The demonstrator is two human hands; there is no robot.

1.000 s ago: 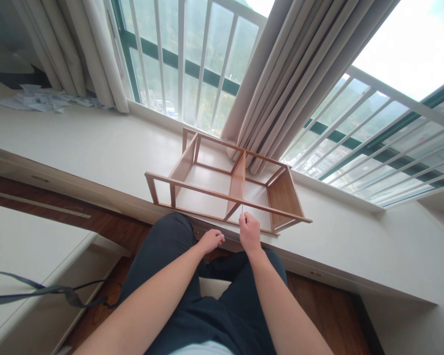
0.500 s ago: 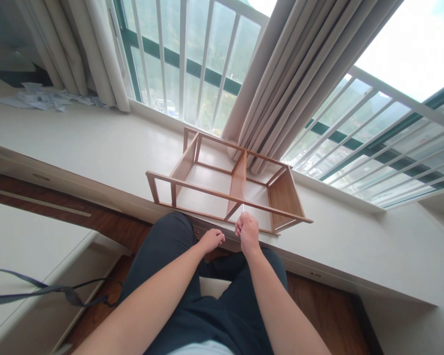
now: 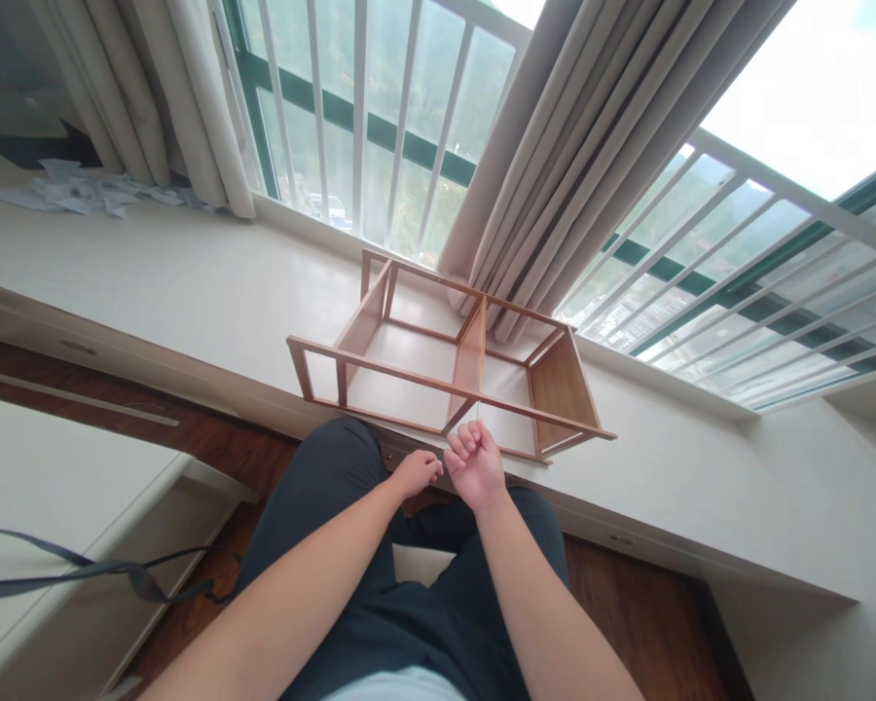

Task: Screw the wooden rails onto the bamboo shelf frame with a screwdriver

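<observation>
Left hand (image 3: 416, 474): lower centre, fingers curled, resting at the sill edge; whether anything is held cannot be told.
Right hand (image 3: 473, 462): just right, fisted, contents hidden.
Wooden rack (image 3: 449, 362): centre, on its side on the white sill (image 3: 190, 282).
Technique: best steadied at the near rail before any fastening.

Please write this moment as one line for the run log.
left hand: curled by the sill edge | right hand: fist, palm up, just below wooden rack | rack: on white sill, untouched | held item: cannot tell
</observation>
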